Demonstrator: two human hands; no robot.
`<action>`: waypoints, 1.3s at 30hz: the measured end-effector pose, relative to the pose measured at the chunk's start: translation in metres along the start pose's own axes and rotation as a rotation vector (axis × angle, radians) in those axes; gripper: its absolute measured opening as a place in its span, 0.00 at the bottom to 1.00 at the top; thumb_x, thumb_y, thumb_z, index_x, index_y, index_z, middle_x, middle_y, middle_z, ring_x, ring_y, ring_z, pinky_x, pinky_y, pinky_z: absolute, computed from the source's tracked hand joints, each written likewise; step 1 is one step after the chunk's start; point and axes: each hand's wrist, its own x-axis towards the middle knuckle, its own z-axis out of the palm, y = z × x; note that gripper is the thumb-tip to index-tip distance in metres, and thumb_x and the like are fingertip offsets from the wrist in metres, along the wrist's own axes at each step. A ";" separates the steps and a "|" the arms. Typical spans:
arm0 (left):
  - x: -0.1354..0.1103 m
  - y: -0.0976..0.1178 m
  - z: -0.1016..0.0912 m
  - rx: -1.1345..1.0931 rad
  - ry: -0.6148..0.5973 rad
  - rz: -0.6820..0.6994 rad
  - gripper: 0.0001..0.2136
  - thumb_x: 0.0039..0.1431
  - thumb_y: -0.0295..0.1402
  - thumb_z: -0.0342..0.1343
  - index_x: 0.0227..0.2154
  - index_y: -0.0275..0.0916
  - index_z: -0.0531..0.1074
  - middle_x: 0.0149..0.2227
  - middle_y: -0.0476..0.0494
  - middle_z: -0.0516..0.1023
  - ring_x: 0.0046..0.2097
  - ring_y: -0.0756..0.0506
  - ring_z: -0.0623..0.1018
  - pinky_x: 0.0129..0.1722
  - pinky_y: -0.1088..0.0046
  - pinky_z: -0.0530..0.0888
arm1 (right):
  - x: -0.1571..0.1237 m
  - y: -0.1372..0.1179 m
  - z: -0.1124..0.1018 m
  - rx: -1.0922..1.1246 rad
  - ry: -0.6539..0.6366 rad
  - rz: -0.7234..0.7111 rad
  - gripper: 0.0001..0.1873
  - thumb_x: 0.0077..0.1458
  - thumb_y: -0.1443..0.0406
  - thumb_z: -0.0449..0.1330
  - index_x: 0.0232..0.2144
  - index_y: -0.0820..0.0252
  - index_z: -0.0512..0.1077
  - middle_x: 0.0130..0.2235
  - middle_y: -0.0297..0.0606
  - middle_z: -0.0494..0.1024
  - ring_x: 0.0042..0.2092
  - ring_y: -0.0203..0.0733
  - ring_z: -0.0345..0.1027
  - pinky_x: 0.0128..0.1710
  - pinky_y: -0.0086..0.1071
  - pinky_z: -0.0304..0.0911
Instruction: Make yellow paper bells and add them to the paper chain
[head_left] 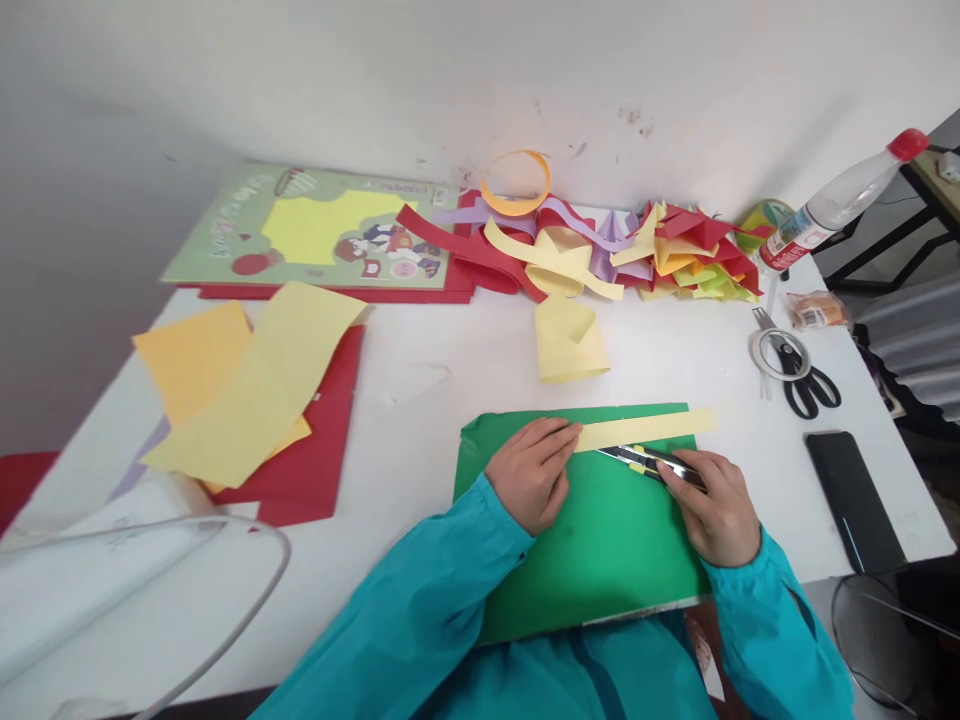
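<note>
My left hand (531,472) is closed at the left end of a pale yellow paper strip (637,431), its fingers pressed together on the paper. The strip lies across the upper part of a green board (592,540), with its right end past the board's edge. In my right hand (720,507) is a black and silver utility knife (651,463), gripped by the handle. Its blade points left, just below the strip and close to my left fingers; I cannot tell whether it touches the paper. A rolled yellow paper piece (568,345) stands behind the board.
Red, yellow and purple paper loops (510,250) and folded paper shapes (697,255) line the wall. Loose paper sheets (262,400) lie left. On the right are a bottle (832,210), scissors (806,390), a tape roll (759,350) and a phone (855,500). A cable (281,565) curves at lower left.
</note>
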 end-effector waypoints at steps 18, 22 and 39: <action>-0.003 0.004 0.001 0.040 -0.024 -0.032 0.23 0.51 0.24 0.46 0.52 0.30 0.67 0.51 0.36 0.74 0.52 0.38 0.70 0.51 0.54 0.71 | -0.001 -0.002 0.002 0.019 0.001 -0.021 0.23 0.54 0.74 0.52 0.52 0.53 0.67 0.47 0.46 0.69 0.47 0.48 0.61 0.42 0.43 0.62; -0.003 0.005 0.002 0.028 -0.024 -0.041 0.25 0.49 0.24 0.46 0.54 0.31 0.65 0.51 0.36 0.73 0.53 0.38 0.69 0.51 0.53 0.71 | -0.003 -0.001 0.000 0.019 -0.009 -0.013 0.25 0.54 0.74 0.51 0.52 0.51 0.66 0.47 0.45 0.70 0.47 0.48 0.62 0.42 0.43 0.62; -0.004 0.004 0.000 -0.006 -0.067 -0.060 0.28 0.45 0.24 0.46 0.53 0.28 0.66 0.52 0.34 0.72 0.54 0.37 0.68 0.53 0.52 0.69 | -0.002 -0.005 -0.001 0.024 -0.032 -0.019 0.27 0.52 0.74 0.52 0.54 0.52 0.66 0.48 0.46 0.69 0.48 0.50 0.61 0.42 0.45 0.62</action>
